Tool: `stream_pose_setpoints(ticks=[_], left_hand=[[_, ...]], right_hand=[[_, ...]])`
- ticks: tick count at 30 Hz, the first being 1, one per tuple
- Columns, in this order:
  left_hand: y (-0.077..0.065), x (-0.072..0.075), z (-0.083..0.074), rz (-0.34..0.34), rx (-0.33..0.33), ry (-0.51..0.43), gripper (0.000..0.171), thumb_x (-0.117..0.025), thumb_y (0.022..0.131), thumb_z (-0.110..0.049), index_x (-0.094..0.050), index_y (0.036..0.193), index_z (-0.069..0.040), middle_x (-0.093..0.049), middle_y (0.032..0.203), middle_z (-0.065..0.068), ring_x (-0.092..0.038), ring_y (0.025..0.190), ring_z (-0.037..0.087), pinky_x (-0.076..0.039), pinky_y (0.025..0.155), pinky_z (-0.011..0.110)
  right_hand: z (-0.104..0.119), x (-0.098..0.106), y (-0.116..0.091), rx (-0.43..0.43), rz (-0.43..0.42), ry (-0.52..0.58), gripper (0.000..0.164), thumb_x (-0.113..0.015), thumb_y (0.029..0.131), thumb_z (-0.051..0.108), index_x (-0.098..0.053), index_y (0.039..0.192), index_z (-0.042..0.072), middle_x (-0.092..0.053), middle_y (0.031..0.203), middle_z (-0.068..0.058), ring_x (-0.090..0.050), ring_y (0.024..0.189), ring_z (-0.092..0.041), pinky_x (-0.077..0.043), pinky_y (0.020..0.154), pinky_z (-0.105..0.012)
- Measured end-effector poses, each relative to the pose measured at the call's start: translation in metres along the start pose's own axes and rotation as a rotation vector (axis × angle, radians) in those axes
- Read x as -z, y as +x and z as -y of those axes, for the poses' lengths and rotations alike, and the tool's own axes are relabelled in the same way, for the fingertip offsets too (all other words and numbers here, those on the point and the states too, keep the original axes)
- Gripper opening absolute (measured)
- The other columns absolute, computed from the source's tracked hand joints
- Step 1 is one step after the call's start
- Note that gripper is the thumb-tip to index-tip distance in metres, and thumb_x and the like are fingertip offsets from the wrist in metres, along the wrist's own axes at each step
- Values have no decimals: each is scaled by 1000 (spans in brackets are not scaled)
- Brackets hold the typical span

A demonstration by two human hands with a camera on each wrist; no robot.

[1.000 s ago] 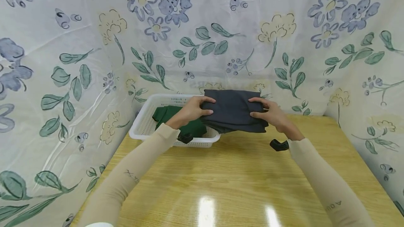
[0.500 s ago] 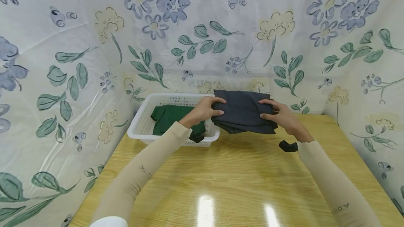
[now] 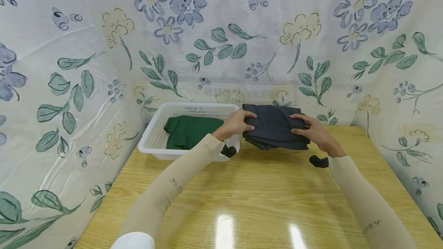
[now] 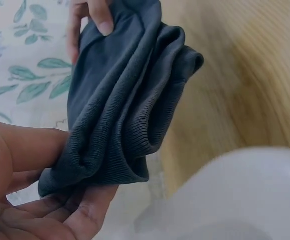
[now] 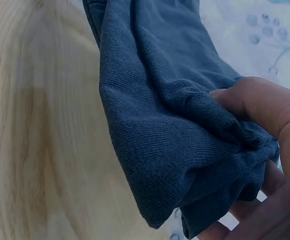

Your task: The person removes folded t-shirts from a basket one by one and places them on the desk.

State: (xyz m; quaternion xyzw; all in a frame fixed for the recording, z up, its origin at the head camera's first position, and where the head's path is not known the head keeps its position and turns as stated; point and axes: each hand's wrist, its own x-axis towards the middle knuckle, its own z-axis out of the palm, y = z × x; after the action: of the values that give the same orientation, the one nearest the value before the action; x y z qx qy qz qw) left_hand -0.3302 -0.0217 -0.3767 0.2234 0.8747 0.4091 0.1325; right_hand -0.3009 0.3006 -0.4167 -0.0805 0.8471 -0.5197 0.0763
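Observation:
A folded dark grey garment (image 3: 273,126) with ribbed edges is held between both hands, just right of the white basket. My left hand (image 3: 238,122) pinches its left end; in the left wrist view the thumb lies on one face and the fingers on the other, with several stacked layers (image 4: 119,110) between. At the opposite end my right hand (image 3: 313,131) pinches the folds, its thumb pressed on the ribbed cloth (image 5: 185,115) in the right wrist view. The garment appears raised above the table, with shadow below it.
The white perforated basket (image 3: 149,141) stands at the back left, holding a folded green garment (image 3: 192,130). Beneath lies a wood-grain table (image 3: 207,191) with light reflections near the front. Floral cloth (image 3: 221,64) hangs behind and at both sides.
Both hands have carried the dark grey garment rightward, away from over the basket's right side, and slightly lower. More of the green garment shows now. The grip looks the same.

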Motion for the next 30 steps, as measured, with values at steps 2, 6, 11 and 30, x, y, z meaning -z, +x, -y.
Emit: stream_pose_setpoints(ticks=[2,6,11,30], left_hand=[[3,-4,-2,16,12,-4,48,-69,99,-4,-58,146,-7,-39,160,15,-47,140,32,-51,100,40],[9,-10,-2,33,28,19,50,-68,98,0,-57,146,-5,-42,159,15,-46,141,31,-52,99,38],[17,-15,0,50,28,48,49,-67,97,4,-57,145,-1,-44,157,17,-47,140,32,-52,91,34],[51,-41,8,54,130,218,43,-67,96,5,-62,138,3,-56,146,16,-56,130,33,-50,84,30]], right_hand=[[-4,0,0,-8,-2,-22,60,-70,101,19,-47,156,16,-14,169,-21,-19,151,-48,-38,109,-64],[-9,0,0,-21,-11,-53,60,-72,100,23,-48,155,18,-14,169,-19,-19,151,-48,-36,110,-65],[-18,-1,5,-41,-14,-92,61,-73,99,27,-49,155,19,-17,168,-20,-20,151,-49,-35,111,-66],[-47,-15,28,-79,5,-116,57,-71,100,14,-51,153,16,-18,168,-21,-19,151,-49,-28,115,-66]])
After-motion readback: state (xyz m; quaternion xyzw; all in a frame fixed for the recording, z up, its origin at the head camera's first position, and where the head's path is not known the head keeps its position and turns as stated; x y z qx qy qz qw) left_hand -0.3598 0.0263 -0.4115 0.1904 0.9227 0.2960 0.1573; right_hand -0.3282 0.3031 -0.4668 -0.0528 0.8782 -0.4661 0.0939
